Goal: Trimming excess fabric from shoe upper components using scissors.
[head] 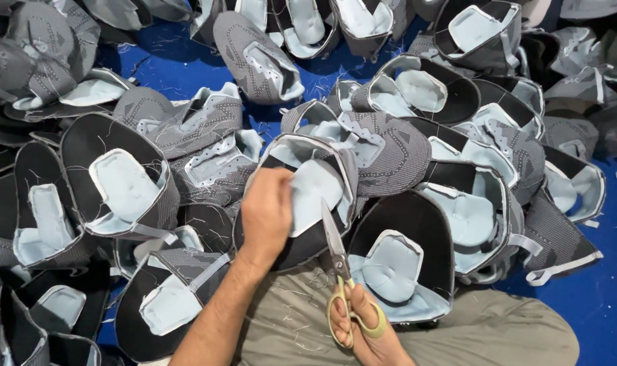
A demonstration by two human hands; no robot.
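My left hand (266,215) pinches a grey shoe upper (308,196) over my lap, my right hand (364,329) grips yellow-handled scissors (337,254) beside it, heaped uppers (207,135) covering the blue floor (610,285) beyond.

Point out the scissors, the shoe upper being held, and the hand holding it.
scissors (338,263): head view, on the blades near the pivot.
shoe upper (316,186): head view, on its pale blue tongue lining.
left hand (266,213): head view, on the back of the hand.
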